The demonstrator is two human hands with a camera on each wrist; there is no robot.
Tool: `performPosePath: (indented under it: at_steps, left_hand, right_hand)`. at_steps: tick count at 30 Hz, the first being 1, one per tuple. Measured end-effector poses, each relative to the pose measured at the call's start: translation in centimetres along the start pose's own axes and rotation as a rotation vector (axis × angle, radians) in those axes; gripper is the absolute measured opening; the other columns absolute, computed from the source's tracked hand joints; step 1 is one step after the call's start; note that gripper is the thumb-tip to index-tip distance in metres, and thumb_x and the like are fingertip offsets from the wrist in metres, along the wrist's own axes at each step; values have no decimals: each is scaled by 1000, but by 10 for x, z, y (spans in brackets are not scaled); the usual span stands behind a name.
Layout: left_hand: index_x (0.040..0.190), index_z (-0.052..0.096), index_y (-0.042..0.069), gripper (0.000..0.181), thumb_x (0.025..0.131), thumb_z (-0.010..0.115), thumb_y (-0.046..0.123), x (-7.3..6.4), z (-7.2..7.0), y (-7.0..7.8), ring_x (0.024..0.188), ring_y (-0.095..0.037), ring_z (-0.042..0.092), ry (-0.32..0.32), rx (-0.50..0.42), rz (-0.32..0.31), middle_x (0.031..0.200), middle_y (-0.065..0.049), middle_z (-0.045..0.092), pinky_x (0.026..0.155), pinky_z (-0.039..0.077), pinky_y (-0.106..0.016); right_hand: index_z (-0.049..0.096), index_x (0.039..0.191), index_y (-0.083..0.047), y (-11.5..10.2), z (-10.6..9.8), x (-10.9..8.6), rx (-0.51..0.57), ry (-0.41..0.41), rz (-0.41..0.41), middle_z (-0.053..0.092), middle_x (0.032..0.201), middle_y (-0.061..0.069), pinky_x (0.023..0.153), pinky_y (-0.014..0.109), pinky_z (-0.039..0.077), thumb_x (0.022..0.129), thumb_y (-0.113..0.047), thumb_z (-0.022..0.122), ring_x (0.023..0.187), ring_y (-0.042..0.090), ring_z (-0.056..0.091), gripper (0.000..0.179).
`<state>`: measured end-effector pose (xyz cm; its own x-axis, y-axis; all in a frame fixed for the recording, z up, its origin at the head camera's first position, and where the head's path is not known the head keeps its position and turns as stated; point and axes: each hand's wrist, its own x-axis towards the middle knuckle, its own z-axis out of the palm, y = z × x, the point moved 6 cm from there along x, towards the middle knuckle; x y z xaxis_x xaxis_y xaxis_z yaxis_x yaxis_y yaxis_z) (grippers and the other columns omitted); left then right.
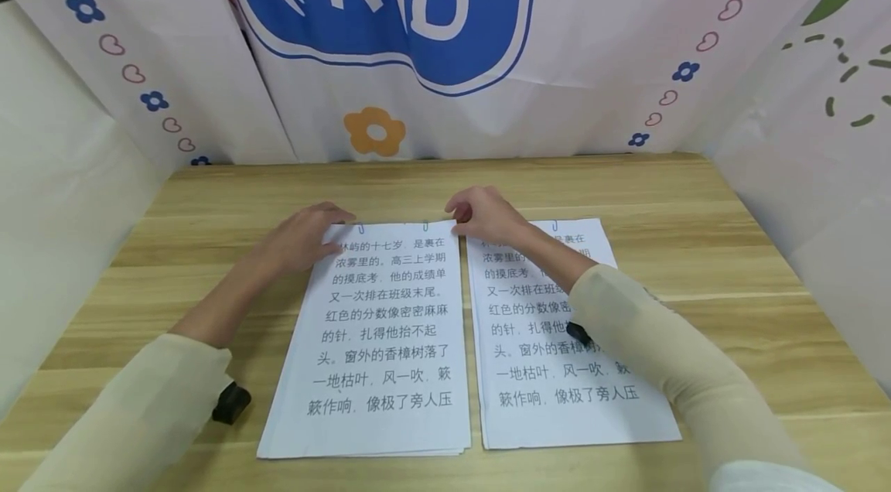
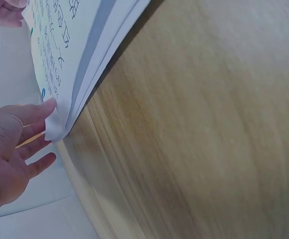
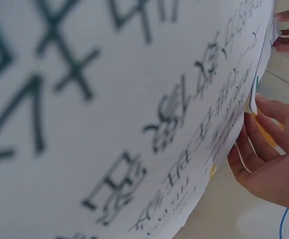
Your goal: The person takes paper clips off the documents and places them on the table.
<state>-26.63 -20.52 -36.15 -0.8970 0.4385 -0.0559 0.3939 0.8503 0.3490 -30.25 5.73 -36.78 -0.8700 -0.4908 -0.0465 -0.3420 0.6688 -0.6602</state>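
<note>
A stack of printed paper (image 1: 390,337) lies on the table, with a paper clip (image 1: 361,229) and a second clip (image 1: 425,226) on its top edge. At its top left corner is my left hand (image 1: 306,237); the left wrist view shows the thumb (image 2: 47,105) on the page and the fingers spread at the edge. My right hand (image 1: 487,215) pinches the top right corner, thumb and index finger meeting there in the right wrist view. Close beside lies another printed stack (image 1: 543,415), partly covered by my right forearm, with a clip (image 1: 554,225) at its top.
Both stacks rest on a wood-grain table (image 1: 738,306). Behind the table's far edge hangs a white cloth (image 1: 592,74) with a blue emblem, and white side panels (image 1: 56,144) flank it. A black strap end (image 1: 231,402) sticks out from my left sleeve.
</note>
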Motion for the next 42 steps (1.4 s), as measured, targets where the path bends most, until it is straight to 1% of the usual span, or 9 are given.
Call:
performPosePath:
  at_steps: [8, 17, 25, 33, 42]
  left_hand:
    - [139, 57, -9, 49, 92, 71, -5, 1, -2, -3, 132, -47, 52, 6, -27, -32, 140, -29, 58, 110, 43, -59]
    - [140, 56, -8, 49, 93, 69, -8, 6, 0, -6, 128, -45, 56, -7, -51, -64, 136, -29, 60, 107, 47, -57]
    - [139, 58, -8, 49, 91, 68, -11, 7, 2, -5, 122, -44, 59, 1, -66, -45, 127, -28, 63, 102, 50, -56]
    - [137, 60, -8, 50, 88, 69, -13, 7, 1, -4, 119, -43, 59, 9, -75, -58, 123, -26, 63, 100, 50, -55]
    - [136, 60, -8, 49, 88, 69, -14, 7, 0, -2, 116, -42, 59, 20, -84, -53, 120, -26, 62, 98, 51, -55]
  right_hand:
    - [70, 126, -1, -4, 2, 6, -39, -19, -5, 73, 115, 13, 94, 32, 55, 89, -3, 79, 105, 23, 67, 39]
    - [71, 125, -3, -6, 5, 9, -67, -40, -5, 71, 109, 10, 90, 31, 53, 88, -2, 80, 99, 23, 64, 39]
    - [72, 125, -3, -7, 11, 12, -84, -58, -19, 71, 106, 9, 88, 31, 53, 88, 1, 79, 96, 22, 64, 38]
    - [71, 126, -3, -10, 13, 13, -98, -69, -38, 70, 104, 8, 86, 29, 54, 90, 0, 77, 94, 20, 64, 37]
    - [71, 127, -4, -10, 14, 14, -104, -69, -23, 68, 104, 6, 87, 29, 52, 90, -1, 77, 96, 20, 62, 38]
